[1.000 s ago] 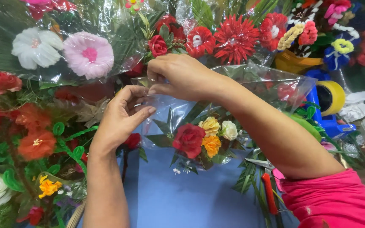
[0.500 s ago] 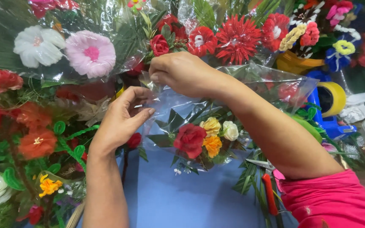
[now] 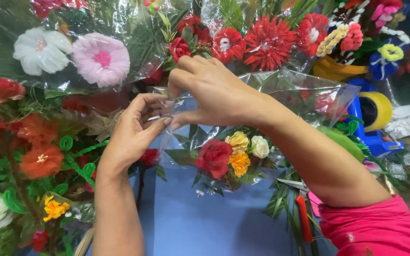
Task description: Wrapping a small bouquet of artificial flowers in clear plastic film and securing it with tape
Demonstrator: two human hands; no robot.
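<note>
My left hand [image 3: 134,135] and forearm are bare, no sleeve, ring or watch in view. My right hand [image 3: 212,92] is bare too, forearm uncovered up to the elbow. A pink sleeve [image 3: 373,227] with small red flecks bunches at 5 o'clock.

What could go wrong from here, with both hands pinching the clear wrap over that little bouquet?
1. The left hand and right hand grip the clear wrap only by a thin edge, so it could slip or tear.
2. The small bouquet lies loose under the wrap; pulling might shift or crush its flowers.
3. Red-handled scissors lie close under the right forearm and could be knocked or snag the sleeve.
</note>
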